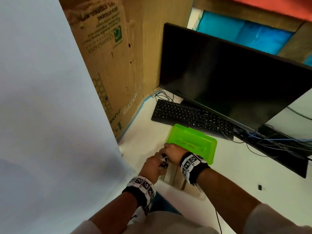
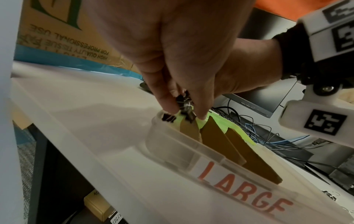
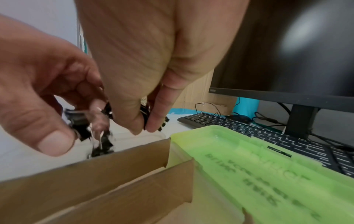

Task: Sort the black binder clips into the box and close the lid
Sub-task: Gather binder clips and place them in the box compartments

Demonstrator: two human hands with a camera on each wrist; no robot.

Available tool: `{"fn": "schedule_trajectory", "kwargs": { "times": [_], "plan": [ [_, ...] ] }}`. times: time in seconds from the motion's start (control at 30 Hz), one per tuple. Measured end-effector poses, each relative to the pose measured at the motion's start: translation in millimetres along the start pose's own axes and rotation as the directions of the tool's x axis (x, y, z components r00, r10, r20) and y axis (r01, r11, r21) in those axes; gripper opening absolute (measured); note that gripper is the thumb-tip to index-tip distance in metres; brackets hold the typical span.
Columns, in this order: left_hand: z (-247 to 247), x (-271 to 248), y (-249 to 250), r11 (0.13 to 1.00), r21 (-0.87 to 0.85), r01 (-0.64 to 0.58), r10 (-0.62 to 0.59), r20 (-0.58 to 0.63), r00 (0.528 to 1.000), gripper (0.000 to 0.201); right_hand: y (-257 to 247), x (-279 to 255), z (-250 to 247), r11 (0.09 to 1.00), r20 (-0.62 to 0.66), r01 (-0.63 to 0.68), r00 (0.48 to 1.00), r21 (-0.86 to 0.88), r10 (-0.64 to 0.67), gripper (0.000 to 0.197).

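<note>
A clear plastic box (image 2: 191, 153) labelled LARGE sits at the desk's front edge, split by cardboard dividers (image 3: 95, 174). Its green lid (image 1: 190, 142) lies open behind it. Both hands meet over the box's left end. My left hand (image 2: 184, 110) pinches a bunch of black binder clips (image 2: 184, 104) just above the end compartment. My right hand (image 3: 143, 128) pinches more black clips (image 3: 145, 115) beside it. Some clips (image 3: 101, 145) dangle below the left fingers, blurred. One clip (image 2: 168, 117) lies at the box's corner. The compartment floor is hidden.
A black keyboard (image 1: 190, 115) and a monitor (image 1: 228, 78) stand behind the lid, with tangled cables (image 1: 278, 142) to the right. A cardboard carton (image 1: 114, 56) stands at the left. One lone black clip (image 1: 260, 187) lies on the white desk at the right.
</note>
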State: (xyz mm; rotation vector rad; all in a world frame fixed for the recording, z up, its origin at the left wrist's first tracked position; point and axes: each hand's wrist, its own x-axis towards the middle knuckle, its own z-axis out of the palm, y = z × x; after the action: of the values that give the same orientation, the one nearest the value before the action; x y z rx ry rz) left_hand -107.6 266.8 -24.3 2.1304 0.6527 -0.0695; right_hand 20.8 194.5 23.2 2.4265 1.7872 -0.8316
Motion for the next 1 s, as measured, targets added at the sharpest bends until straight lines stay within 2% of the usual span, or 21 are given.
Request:
{"fn": "schedule_trajectory", "kwargs": {
  "times": [0.17, 0.37, 0.5, 0.57, 0.73, 0.9, 1.0],
  "plan": [
    [2.6, -4.6, -1.4, 0.997, 0.019, 0.080, -0.080, -0.016, 0.997, 0.056, -2.4, 3.1, 5.6, 1.000, 0.041, -0.014, 0.999, -0.028, 0.015, 0.036],
    [-0.1, -4.6, -3.4, 0.998, 0.006, 0.067, -0.067, -0.030, 0.997, 0.059, 0.9, 2.7, 8.6, 1.000, 0.027, 0.031, 0.999, 0.000, -0.031, 0.041],
    [-2.5, -2.0, -4.4, 0.998, 0.009, 0.054, -0.054, -0.034, 0.998, 0.060, 4.9, -2.8, 9.8, 0.995, -0.039, 0.036, 0.999, 0.096, -0.032, 0.046],
    [-1.5, 1.7, 0.7, 0.999, 0.000, 0.038, -0.038, -0.044, 0.998, 0.060, 8.9, -10.8, 9.8, 0.988, -0.109, 0.030, 0.994, 0.154, -0.013, 0.041],
    [23.2, 15.3, 34.3, 0.997, 0.039, -0.069, 0.070, -0.017, 0.997, 0.046, 43.3, -58.4, 22.0, 0.964, -0.311, -0.045, 0.942, 0.261, 0.128, 0.032],
    [71.7, 17.6, 82.7, 0.947, 0.234, -0.222, 0.215, 0.056, 0.975, 0.039, 96.8, -132.9, 41.3, 0.912, -0.308, -0.234, 0.888, 0.336, 0.341, 0.028],
    [109.5, 16.1, 108.5, 0.929, 0.198, -0.313, 0.284, 0.160, 0.945, 0.035, 134.7, -182.0, 60.0, 0.841, -0.251, -0.390, 0.830, 0.376, 0.498, 0.033]
  ]
}}
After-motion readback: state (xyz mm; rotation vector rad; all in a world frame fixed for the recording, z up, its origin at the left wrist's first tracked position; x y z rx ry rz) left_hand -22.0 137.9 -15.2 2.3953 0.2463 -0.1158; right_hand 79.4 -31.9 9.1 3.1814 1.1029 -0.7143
